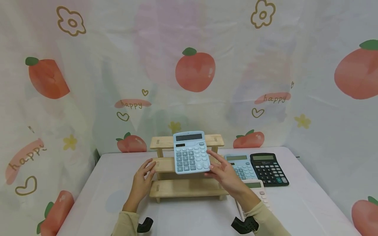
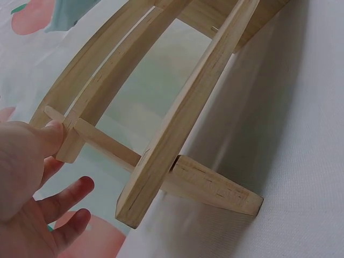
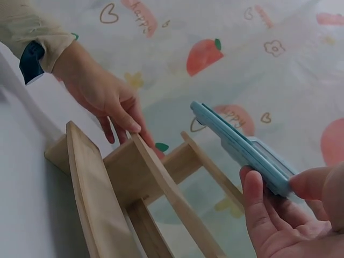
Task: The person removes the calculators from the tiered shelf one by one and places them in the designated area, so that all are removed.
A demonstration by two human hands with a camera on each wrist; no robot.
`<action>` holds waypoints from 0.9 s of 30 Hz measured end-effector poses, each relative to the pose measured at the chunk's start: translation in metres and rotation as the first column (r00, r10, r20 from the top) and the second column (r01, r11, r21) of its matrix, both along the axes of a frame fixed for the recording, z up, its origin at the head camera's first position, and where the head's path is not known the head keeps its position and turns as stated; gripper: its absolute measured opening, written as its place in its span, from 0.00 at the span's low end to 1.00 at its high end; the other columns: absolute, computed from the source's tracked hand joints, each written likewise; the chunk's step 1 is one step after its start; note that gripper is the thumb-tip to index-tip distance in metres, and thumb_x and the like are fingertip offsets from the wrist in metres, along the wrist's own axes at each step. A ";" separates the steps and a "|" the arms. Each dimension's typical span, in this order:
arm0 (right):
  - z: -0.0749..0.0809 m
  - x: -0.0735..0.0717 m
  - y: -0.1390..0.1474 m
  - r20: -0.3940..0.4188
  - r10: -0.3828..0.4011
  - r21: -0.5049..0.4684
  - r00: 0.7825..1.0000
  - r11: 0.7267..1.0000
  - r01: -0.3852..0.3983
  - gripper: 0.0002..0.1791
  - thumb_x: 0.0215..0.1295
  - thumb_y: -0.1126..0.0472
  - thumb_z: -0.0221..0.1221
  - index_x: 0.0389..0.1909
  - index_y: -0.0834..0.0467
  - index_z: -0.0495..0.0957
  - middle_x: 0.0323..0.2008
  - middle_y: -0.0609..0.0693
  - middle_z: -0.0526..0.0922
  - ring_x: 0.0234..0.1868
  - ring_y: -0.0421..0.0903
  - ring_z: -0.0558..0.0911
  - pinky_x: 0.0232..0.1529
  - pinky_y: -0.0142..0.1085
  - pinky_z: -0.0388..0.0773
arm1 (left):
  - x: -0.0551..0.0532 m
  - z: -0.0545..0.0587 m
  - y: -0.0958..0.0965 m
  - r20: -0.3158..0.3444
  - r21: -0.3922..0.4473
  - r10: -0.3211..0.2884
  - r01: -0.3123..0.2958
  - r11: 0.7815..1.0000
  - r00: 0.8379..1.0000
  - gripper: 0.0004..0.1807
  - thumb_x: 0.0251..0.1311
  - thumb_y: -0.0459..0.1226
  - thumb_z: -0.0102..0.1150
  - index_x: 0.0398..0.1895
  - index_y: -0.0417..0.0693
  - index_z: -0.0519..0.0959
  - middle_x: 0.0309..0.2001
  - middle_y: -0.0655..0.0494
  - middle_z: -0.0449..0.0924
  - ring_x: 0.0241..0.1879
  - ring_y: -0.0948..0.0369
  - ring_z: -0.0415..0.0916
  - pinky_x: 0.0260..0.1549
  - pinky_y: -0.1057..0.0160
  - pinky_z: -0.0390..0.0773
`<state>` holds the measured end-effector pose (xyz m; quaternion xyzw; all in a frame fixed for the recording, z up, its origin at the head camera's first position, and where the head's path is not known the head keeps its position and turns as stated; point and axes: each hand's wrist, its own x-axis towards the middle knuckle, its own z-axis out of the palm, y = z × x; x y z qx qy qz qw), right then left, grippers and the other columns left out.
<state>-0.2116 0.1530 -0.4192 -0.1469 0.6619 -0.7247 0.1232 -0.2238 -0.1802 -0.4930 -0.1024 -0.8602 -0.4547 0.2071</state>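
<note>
A three-tier wooden stand sits on the white-covered table. My right hand holds a light blue calculator at its lower right corner, with the keys and display facing me. The calculator is tilted up in front of the stand's upper and middle tiers; in the right wrist view its thin side shows between thumb and fingers. At the stand's left side, my left hand pinches the end of the middle tier, its thumb on top and a finger below, the other fingers free.
Right of the stand lie a second blue calculator, a black calculator and a pale pink-white calculator, close together. My right forearm partly covers the pale one. A fruit-print curtain surrounds the table's back and sides.
</note>
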 end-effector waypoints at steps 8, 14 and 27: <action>-0.007 0.003 0.013 0.004 0.006 0.003 1.000 1.000 -0.006 0.33 0.79 0.68 0.46 0.81 0.51 0.50 0.73 0.71 0.64 0.55 0.39 0.84 0.54 0.32 0.83 | -0.001 -0.001 -0.001 -0.029 0.000 -0.007 0.007 1.000 1.000 0.20 0.71 0.34 0.57 0.63 0.34 0.78 0.69 0.38 0.72 0.69 0.37 0.69 0.52 0.36 0.78; -0.009 0.006 0.025 0.027 -0.012 0.030 1.000 1.000 0.011 0.34 0.79 0.67 0.46 0.81 0.50 0.49 0.74 0.70 0.62 0.56 0.38 0.84 0.55 0.33 0.83 | -0.002 -0.003 -0.002 -0.051 -0.005 -0.006 0.006 1.000 0.999 0.20 0.70 0.33 0.57 0.62 0.32 0.78 0.69 0.37 0.72 0.68 0.36 0.70 0.51 0.36 0.79; -0.011 0.019 0.051 -0.004 -0.009 0.032 1.000 0.999 0.009 0.36 0.79 0.65 0.48 0.81 0.59 0.44 0.69 0.61 0.71 0.55 0.39 0.85 0.54 0.32 0.83 | -0.003 -0.004 -0.002 -0.037 0.011 -0.007 0.007 1.000 0.999 0.20 0.71 0.34 0.57 0.63 0.33 0.77 0.70 0.38 0.71 0.69 0.37 0.69 0.51 0.38 0.78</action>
